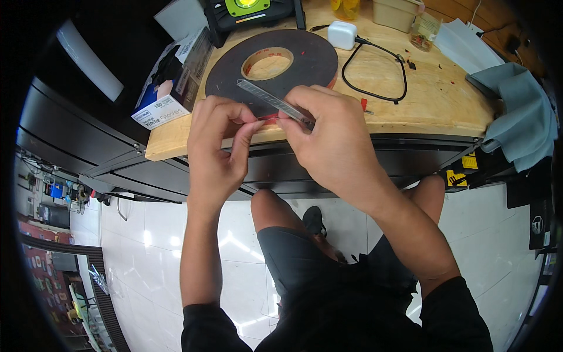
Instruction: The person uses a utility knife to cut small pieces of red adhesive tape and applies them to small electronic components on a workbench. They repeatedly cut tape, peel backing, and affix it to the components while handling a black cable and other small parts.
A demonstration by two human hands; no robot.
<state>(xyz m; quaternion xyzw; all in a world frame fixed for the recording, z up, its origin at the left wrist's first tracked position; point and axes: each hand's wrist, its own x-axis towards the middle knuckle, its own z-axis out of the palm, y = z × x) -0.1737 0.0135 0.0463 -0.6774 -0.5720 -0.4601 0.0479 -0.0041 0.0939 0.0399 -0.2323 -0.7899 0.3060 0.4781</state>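
Close together over the bench's front edge, both my hands pinch a thin red strip (267, 118). It looks like a small piece of tape or backing. My left hand (219, 135) is closed, with thumb and forefinger on the strip's left end. At the other end is my right hand (334, 126), also closed, its thumb and forefinger by the strip. A snap-off knife (272, 102) with a segmented silver blade is tucked in the right fingers, tilted up to the left. Behind them lies a wide dark roll of tape (316, 56) with a cardboard core (251, 66).
A nitrile glove box (170, 111) stands left, beside a work light (252, 20). Right of the roll are a white charger (342, 35), a looped black cable (404, 82) and small red scraps (364, 104). A blue-grey cloth (516, 111) hangs over the right corner.
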